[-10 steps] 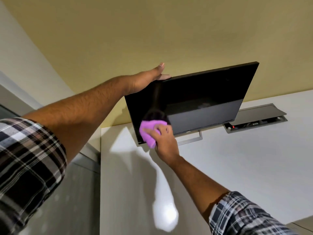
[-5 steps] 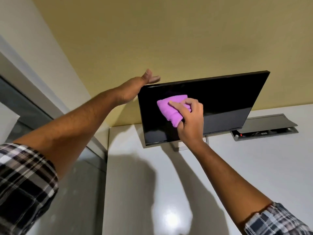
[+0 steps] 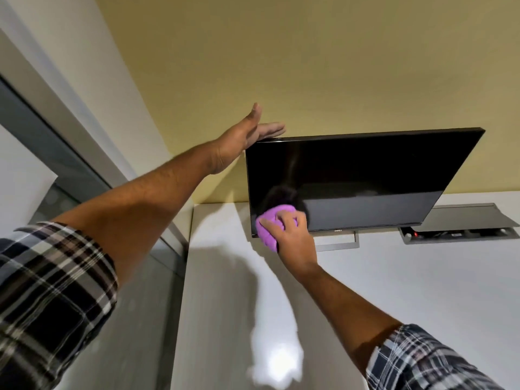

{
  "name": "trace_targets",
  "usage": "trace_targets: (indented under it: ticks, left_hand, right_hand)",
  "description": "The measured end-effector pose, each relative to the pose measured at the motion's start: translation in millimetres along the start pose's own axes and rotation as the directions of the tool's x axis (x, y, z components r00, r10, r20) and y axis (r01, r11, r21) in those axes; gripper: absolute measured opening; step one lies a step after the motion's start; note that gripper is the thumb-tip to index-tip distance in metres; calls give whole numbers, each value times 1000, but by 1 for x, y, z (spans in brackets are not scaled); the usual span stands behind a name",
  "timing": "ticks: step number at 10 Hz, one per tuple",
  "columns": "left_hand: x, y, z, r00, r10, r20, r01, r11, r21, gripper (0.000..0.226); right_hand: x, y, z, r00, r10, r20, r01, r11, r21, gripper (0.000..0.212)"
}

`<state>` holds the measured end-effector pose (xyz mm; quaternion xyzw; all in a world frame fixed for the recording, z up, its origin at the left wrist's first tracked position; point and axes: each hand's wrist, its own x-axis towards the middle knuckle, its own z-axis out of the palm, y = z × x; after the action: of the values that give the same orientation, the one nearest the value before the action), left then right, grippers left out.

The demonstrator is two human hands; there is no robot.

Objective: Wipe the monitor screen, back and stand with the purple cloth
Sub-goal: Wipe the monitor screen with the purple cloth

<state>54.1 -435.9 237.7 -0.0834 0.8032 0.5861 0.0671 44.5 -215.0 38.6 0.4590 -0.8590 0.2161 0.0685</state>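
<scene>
Reaching up from a rolled plaid sleeve (image 3: 53, 291) at the left edge, a person's bare left arm stretches toward a dark monitor (image 3: 363, 178) standing on a glossy white desk (image 3: 408, 291); the left hand (image 3: 247, 133) is spread wide with straight fingers, its palm side resting against the monitor's top left corner and the thumb pointing up. Behind the arm, a white wall and a grey window frame (image 3: 50, 142) run along the left, and a yellow wall (image 3: 281, 66) fills the background. Lower, at the screen's bottom left corner, a bunched purple cloth (image 3: 267, 230) is pressed to the glass and overlaps the lower edge, the right hand (image 3: 292, 235) curled around it with the fingers on top; a dim reflection of the hand shows in the black screen above. Just right of that hand, the grey frame of the stand (image 3: 337, 244) shows under the monitor, resting on the desk. Further right, a grey cable box (image 3: 461, 225) set into the desk has its lid raised, a small red light visible inside. The right arm runs down to a second plaid sleeve (image 3: 422, 361) at the bottom right
</scene>
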Motion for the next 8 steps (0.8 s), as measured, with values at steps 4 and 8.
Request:
trace_targets:
  ticks: [4,8]
  left_hand:
    - [2,0,-3,998,-60,23,63,983,-175,82]
    - [0,9,-2,990,-130,58,123,987,100,77]
  right_hand:
    - [70,-51,-93,861,8,-508,89,982,166,55]
    - [-36,-3,42,910,106,402,-44,986,-161,53]
